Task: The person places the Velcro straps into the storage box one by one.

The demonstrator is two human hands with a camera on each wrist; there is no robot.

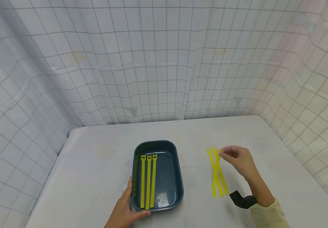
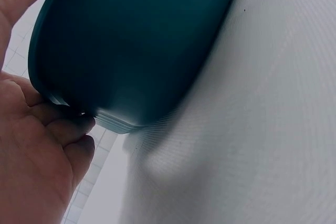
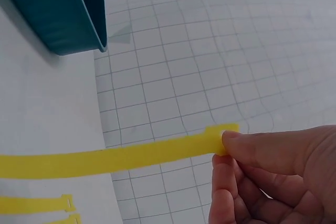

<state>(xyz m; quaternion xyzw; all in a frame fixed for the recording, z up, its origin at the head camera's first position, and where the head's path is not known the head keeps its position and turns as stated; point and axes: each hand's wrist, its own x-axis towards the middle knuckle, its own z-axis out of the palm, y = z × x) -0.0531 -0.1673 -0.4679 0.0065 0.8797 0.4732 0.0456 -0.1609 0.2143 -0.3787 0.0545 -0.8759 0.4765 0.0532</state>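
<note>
A dark teal tray (image 1: 168, 177) lies on the table with three yellow slotted-head cable straps (image 1: 148, 182) side by side in its left half. My left hand (image 1: 124, 210) grips the tray's near left corner, thumb at the near rim and fingers along the left side. To the right of the tray, my right hand (image 1: 241, 161) pinches one yellow cable strap (image 3: 157, 150) by its slotted head between thumb and fingertips. That end is raised. Two more yellow straps (image 3: 34, 204) lie under and beside it, heads pointing away from me, overlapping the held one in the head view.
The white table (image 1: 95, 164) ends at a far edge, beyond which hangs a white gridded curtain (image 1: 164, 63) that also closes off both sides. A black band (image 1: 242, 200) sits on the right wrist, by a pale yellow sleeve.
</note>
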